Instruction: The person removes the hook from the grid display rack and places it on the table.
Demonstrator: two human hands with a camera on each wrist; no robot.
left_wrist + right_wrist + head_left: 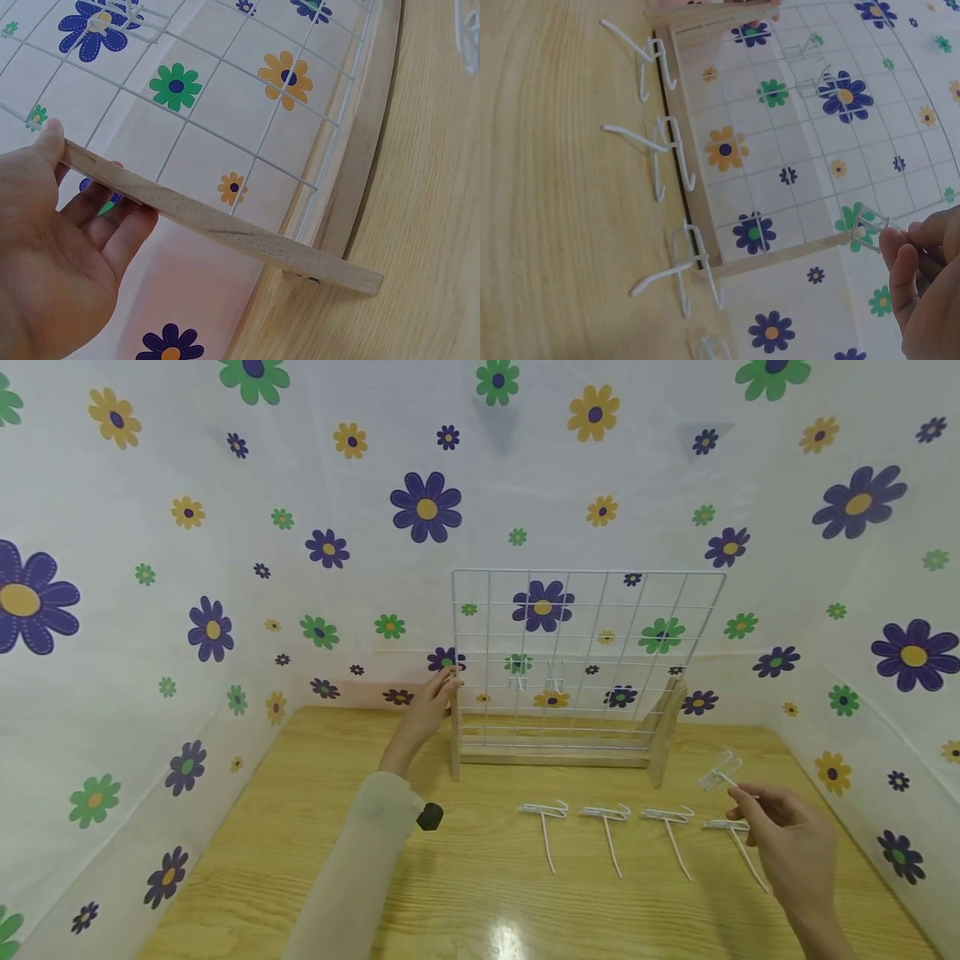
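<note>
A white wire grid rack stands upright in a wooden stand. My left hand grips the stand's left wooden side post, thumb on the near edge and fingers curled behind. Two white hooks hang on the grid, left of its middle. To the right of the stand, my right hand pinches a white wire display hook by its prong, held above the table and apart from the grid. In the right wrist view that hook's wire frame points away from the fingertips.
Several more white hooks lie in a row on the wooden table, in front of the stand and below my right hand. A white cloth with printed flowers surrounds the table at the back and both sides.
</note>
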